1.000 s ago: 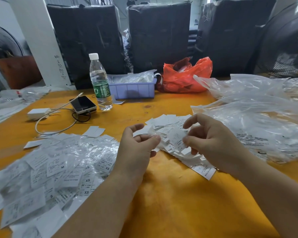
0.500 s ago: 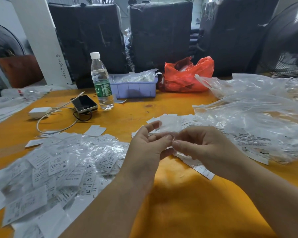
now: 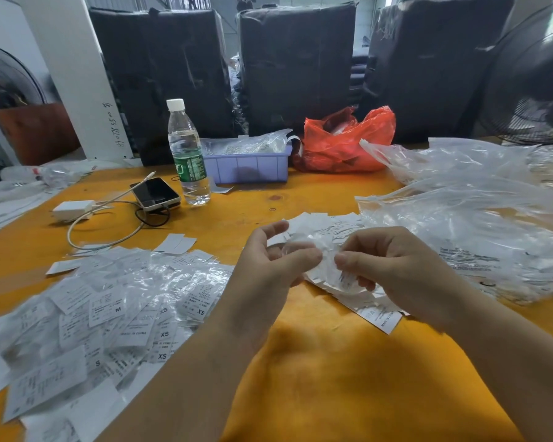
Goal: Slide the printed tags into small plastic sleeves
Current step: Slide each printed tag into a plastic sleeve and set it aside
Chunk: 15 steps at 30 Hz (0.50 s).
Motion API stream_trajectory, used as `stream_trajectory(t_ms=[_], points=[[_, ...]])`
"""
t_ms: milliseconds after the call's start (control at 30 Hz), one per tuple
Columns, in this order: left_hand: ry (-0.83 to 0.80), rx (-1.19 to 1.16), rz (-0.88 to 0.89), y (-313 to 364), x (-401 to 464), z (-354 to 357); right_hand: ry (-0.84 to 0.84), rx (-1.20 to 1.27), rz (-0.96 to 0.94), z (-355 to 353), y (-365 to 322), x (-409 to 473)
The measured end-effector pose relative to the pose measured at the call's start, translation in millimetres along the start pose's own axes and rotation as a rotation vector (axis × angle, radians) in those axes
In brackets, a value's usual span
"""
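Above the middle of the bench [image 3: 348,387], the left hand [image 3: 268,269] pinches a clear sleeve [image 3: 300,247] between thumb and fingers, and the right hand [image 3: 393,269] pinches a tag [image 3: 340,277] at the sleeve's near end. Loose tags [image 3: 379,317] lie just beneath the hands; sleeved tags [image 3: 115,317] cover the left edge, with clear bags [image 3: 479,212] along the right edge.

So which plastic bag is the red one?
The red bag at the back of the table, beside the purple tray. The bags on the right are clear.
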<state>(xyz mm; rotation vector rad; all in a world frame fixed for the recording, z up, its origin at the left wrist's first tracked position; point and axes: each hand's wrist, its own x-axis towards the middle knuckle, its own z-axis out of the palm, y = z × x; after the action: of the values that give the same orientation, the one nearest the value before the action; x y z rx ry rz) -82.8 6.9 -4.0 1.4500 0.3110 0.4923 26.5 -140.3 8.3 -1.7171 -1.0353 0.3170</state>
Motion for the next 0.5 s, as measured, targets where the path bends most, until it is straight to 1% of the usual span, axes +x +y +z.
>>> stream_trajectory(t_ms=[133, 267, 400, 500], points=[[-0.067, 0.203, 0.054, 7.3, -1.4, -7.6, -0.151, -0.016, 0.031, -2.4, -3.7, -2.4], [-0.155, 0.264, 0.033, 11.0, -4.8, -10.1, -0.253, -0.038, 0.019, -2.8, -8.3, -3.9], [-0.272, 0.327, -0.001, 10.6, -6.9, -8.8, -0.29, -0.015, 0.016, -2.8, -9.9, -4.7], [-0.304, 0.336, 0.018, 8.4, -7.8, -8.5, -0.293, -0.021, 0.0, -3.0, -8.9, -4.0]])
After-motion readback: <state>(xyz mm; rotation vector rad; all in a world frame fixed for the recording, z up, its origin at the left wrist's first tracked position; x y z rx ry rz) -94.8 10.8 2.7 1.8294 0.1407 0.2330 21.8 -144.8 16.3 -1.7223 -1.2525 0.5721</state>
